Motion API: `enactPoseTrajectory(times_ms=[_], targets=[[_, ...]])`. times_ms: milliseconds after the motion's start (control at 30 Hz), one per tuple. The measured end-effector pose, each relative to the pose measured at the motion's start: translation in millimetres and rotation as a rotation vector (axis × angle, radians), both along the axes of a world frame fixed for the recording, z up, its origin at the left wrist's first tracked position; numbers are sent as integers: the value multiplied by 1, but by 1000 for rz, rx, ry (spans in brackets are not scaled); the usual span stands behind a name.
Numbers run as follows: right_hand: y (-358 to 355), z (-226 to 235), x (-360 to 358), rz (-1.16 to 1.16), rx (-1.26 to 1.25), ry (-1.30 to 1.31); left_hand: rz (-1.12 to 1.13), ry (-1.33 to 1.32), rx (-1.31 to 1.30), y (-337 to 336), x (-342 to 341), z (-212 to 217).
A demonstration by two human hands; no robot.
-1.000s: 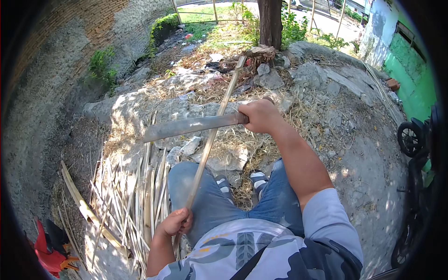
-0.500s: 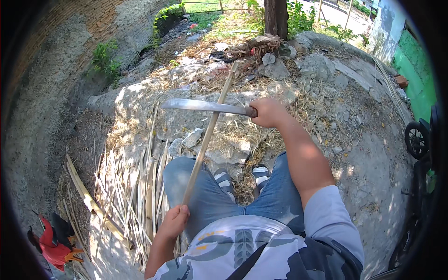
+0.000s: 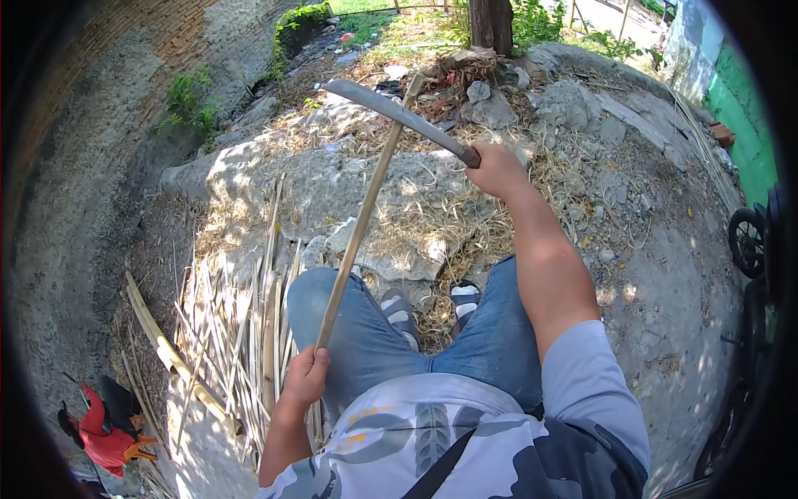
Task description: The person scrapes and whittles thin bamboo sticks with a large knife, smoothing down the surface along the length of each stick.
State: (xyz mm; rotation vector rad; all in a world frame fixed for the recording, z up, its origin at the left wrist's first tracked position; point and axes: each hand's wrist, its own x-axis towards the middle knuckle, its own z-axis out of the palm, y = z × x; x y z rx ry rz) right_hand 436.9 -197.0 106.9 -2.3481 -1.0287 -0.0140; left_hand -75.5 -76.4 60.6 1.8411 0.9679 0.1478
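My left hand [image 3: 307,374], low by my left thigh, is closed round the lower end of a long bamboo strip [image 3: 363,220]. The strip slants up and away from me, its far end above the rubble. My right hand [image 3: 499,170], out ahead with the arm stretched, grips the brown handle of a machete [image 3: 391,106] with a curved grey blade. The blade points left and crosses the strip near its far end; whether the edge touches the strip I cannot tell. To my left lies a pile of split bamboo strips [image 3: 218,333].
A thicker bamboo piece [image 3: 162,345] lies left of the pile. At the lower left a person in red [image 3: 106,428] is low down. Broken concrete [image 3: 489,112] and dry shavings [image 3: 424,224] cover the ground ahead, before a tree trunk [image 3: 490,29]. A black wheel [image 3: 746,241] stands at right.
The machete and my right hand have moved up and away along the bamboo strip, the blade tip now raised. My left hand has shifted slightly, keeping its hold; the strip stands a bit steeper.
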Motion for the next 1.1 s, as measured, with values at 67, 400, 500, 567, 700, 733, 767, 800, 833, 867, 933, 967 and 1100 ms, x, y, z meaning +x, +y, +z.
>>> enactPoseTrajectory(times_ms=[67, 400, 500, 567, 700, 733, 767, 800, 833, 867, 933, 967, 1100], targets=[[1, 2, -9, 57, -2, -44, 22, -22, -107, 3, 3, 0], [23, 9, -41, 423, -12, -285, 85, 6, -234, -13, -18, 31], [11, -17, 3, 188, 85, 17, -85, 91, -42, -18, -39, 45], [13, -23, 4, 159, 85, 184, -67, 106, -31, -20, -39, 50], [18, 11, -40, 223, -213, -73, -86, 159, 27, -14, -29, 42], [20, 14, -54, 302, -327, -77, -97, 197, 50, -17, -27, 43], [25, 12, -68, 388, -322, -128, -100, 199, 49, -19, -27, 37], [32, 10, -78, 473, -314, -185, -93, 174, 8, -17, -26, 27], [36, 9, -87, 472, -310, -188, -84, 150, -31, -16, -25, 23], [38, 7, -95, 554, -263, -266, -88, 149, -27, -16, -23, 25], [41, 5, -89, 637, -210, -344, 6, 136, -220, -17, -23, 37], [34, 5, -75, 547, -187, -308, 48, 77, -334, -19, -30, 46], [20, -5, -14, -179, -68, 192, 161, 130, -335, -20, -82, 60]])
